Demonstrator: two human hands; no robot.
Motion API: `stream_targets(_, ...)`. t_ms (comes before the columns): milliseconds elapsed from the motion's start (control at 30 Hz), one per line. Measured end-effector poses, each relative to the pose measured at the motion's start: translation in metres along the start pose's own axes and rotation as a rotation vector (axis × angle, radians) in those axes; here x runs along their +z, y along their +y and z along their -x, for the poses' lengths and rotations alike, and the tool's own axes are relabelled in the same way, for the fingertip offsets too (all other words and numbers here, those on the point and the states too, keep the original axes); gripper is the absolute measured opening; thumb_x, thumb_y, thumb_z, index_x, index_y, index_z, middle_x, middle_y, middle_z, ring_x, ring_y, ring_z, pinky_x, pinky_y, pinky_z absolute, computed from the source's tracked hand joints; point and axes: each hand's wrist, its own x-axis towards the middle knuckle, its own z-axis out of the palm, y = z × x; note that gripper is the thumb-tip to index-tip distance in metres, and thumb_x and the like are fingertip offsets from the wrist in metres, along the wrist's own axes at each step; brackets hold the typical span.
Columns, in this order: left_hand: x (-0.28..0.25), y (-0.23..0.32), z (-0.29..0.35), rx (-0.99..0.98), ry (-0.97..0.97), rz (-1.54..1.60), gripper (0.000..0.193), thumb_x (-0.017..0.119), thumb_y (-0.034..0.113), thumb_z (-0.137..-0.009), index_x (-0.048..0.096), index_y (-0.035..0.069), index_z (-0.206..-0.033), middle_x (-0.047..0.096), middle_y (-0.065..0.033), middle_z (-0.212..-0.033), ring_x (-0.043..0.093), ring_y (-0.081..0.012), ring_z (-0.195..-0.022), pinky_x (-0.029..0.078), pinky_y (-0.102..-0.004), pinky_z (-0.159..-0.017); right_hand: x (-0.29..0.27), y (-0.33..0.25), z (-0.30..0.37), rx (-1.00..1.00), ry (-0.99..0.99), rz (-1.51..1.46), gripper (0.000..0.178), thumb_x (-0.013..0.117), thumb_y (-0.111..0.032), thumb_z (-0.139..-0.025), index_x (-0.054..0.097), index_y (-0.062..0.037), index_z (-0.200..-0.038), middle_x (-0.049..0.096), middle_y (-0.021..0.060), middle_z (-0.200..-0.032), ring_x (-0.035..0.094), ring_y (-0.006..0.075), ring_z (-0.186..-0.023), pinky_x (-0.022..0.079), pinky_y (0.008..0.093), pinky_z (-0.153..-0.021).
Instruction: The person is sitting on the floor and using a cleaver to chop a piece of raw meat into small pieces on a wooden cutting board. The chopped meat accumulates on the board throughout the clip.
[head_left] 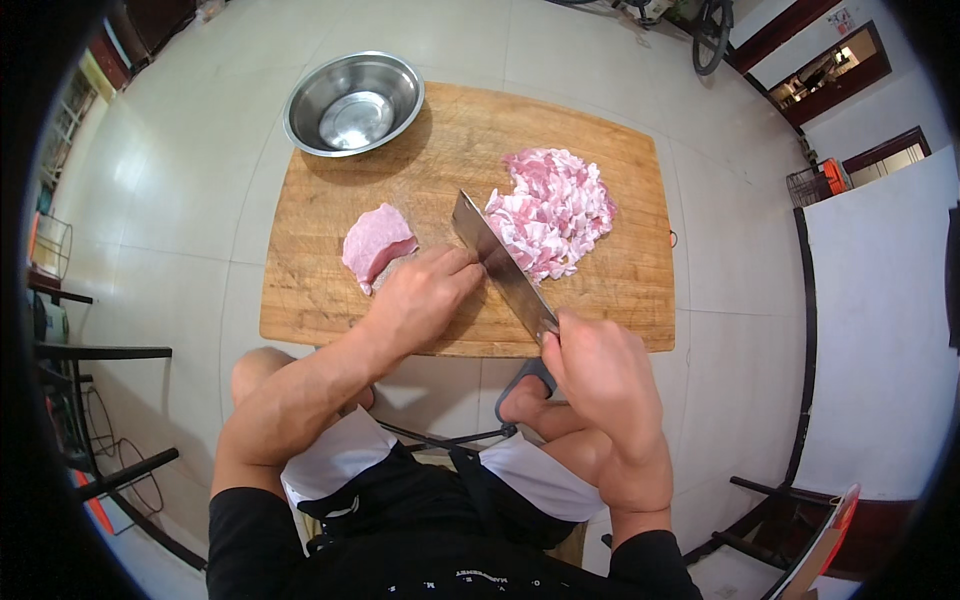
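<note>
A large wooden cutting board (330, 200) lies on the tiled floor in front of me. My right hand (600, 375) grips the handle of a cleaver (500, 262), whose blade slants across the board beside a pile of chopped pink meat (553, 212). My left hand (425, 297) rests curled on the board right next to the blade; whatever lies under its fingers is hidden. A whole slab of raw meat (376, 243) sits just left of that hand.
An empty steel bowl (353, 102) stands on the board's far left corner. Dark metal stands (100, 400) are at the left, a chair frame (790, 520) at lower right, a bicycle wheel (712, 35) far behind. My knees are just below the board.
</note>
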Motion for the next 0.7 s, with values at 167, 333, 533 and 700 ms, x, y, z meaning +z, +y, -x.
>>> stream_targets(167,-0.005,-0.003,-0.004,-0.001,-0.055,0.057,0.023,0.071,0.008,-0.092,0.078,0.002,-0.113,0.077,-0.0129,-0.115,0.075,-0.0346,-0.109,0.063,-0.0432,-0.093,-0.001,0.001,-0.017,0.016,-0.067,-0.013,0.02,0.061,-0.015,-0.103,0.066,0.0003,-0.091,0.072,0.027,-0.082,0.071,0.0518,-0.079,0.055,0.0628,-0.072)
stream_targets(333,-0.007,-0.003,-0.002,0.018,-0.063,0.083,0.023,0.071,0.008,-0.092,0.078,0.003,-0.114,0.077,-0.0123,-0.116,0.075,-0.0339,-0.11,0.063,-0.0432,-0.093,0.014,-0.014,-0.047,0.018,-0.049,0.031,0.025,0.059,-0.019,-0.106,0.072,0.0012,-0.098,0.077,0.0261,-0.091,0.075,0.0497,-0.088,0.059,0.0614,-0.08)
stream_targets(533,-0.009,0.004,0.0,0.024,-0.068,0.046,0.024,0.072,0.007,-0.094,0.078,0.003,-0.117,0.075,-0.011,-0.117,0.074,-0.0326,-0.111,0.062,-0.0424,-0.095,0.038,0.01,-0.084,-0.046,0.037,-0.094,0.028,0.066,-0.024,-0.104,0.074,0.0031,-0.102,0.076,0.0268,-0.086,0.077,0.0451,-0.079,0.063,0.0555,-0.073)
stream_targets(700,-0.009,0.009,-0.001,0.029,-0.073,0.063,0.029,0.072,0.007,-0.094,0.076,0.002,-0.122,0.073,-0.0118,-0.123,0.072,-0.0329,-0.116,0.062,-0.0424,-0.098,0.025,0.06,-0.106,0.25,-0.262,-0.729,0.024,0.069,-0.021,-0.103,0.07,0.0005,-0.094,0.067,0.0054,-0.07,0.063,0.0125,-0.05,0.053,0.0339,-0.05)
